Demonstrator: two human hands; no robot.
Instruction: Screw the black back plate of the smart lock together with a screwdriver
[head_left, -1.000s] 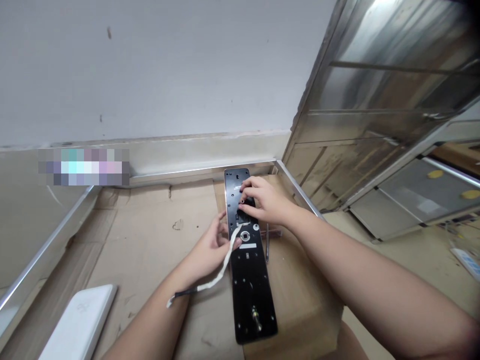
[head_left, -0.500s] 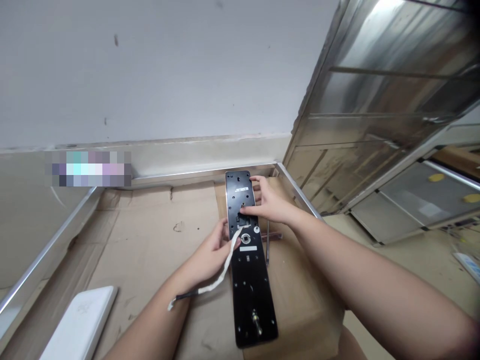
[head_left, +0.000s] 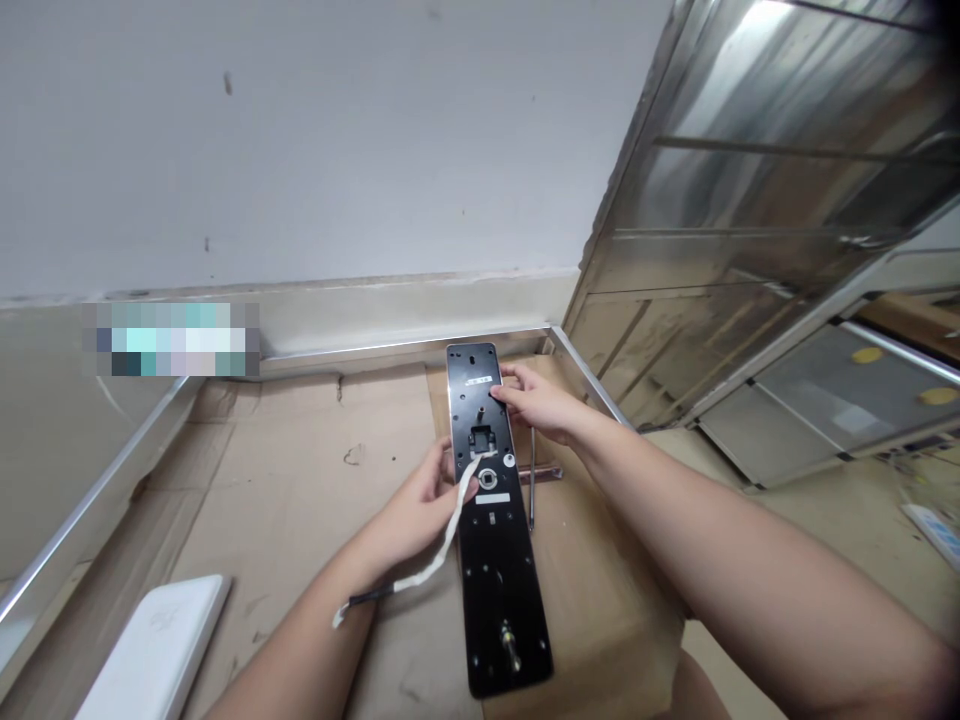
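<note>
A long black door lock panel (head_left: 499, 570) lies lengthwise in front of me, its back side facing up with screw holes, a square socket and a small recess. From that recess a white-sleeved cable (head_left: 450, 535) with a black end and small plug hangs off to the left. My left hand (head_left: 431, 490) grips the panel's left edge at mid-length, thumb on top beside the cable. Higher up on the right edge, my right hand (head_left: 534, 400) holds the panel with its thumb on the face and fingers at the side.
Right of the panel, a thin metal rod (head_left: 532, 490) and a dark reddish strip (head_left: 551, 474) rest on a cardboard box (head_left: 592, 580). A white slab-like object (head_left: 154, 640) lies at lower left. Metal rails (head_left: 405, 347) border the cardboard-covered table (head_left: 300, 500); a wall stands behind.
My right thumb has moved off the recess in the panel's middle to its right edge, uncovering the recess and a small post. My left hand keeps its hold.
</note>
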